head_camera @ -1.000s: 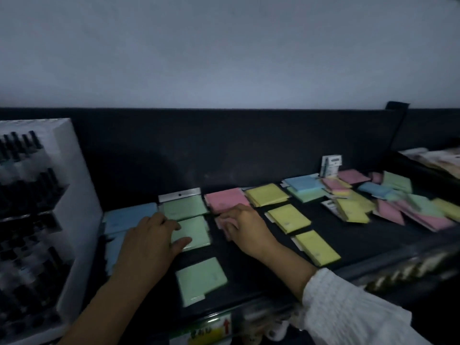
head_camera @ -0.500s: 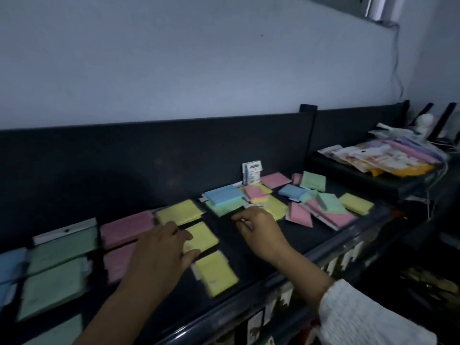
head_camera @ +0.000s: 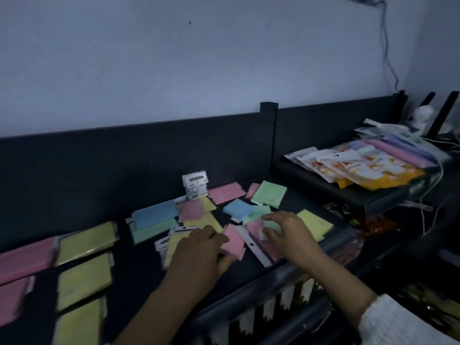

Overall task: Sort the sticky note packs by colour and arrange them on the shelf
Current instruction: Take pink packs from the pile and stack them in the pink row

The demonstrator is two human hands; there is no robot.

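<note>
Flat pink wrapped sticky note pack [head_camera: 236,242], near the front edge of the black shelf [head_camera: 139,272]: it is overlaid by the left hand [head_camera: 196,250], grip indiscernible through blur; the right hand [head_camera: 291,232] is spread, nothing held. It is best lifted singly and added to the pink row [head_camera: 27,257] at the shelf's left end.

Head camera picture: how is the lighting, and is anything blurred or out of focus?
Head view: dim and bluish, no glare, the pale wall brightest. Head view: the flat yellow sticky note packs at lower left are motion-smeared; the left hand and right hand look soft. Head view: the small white box at the back is somewhat sharper.
</note>
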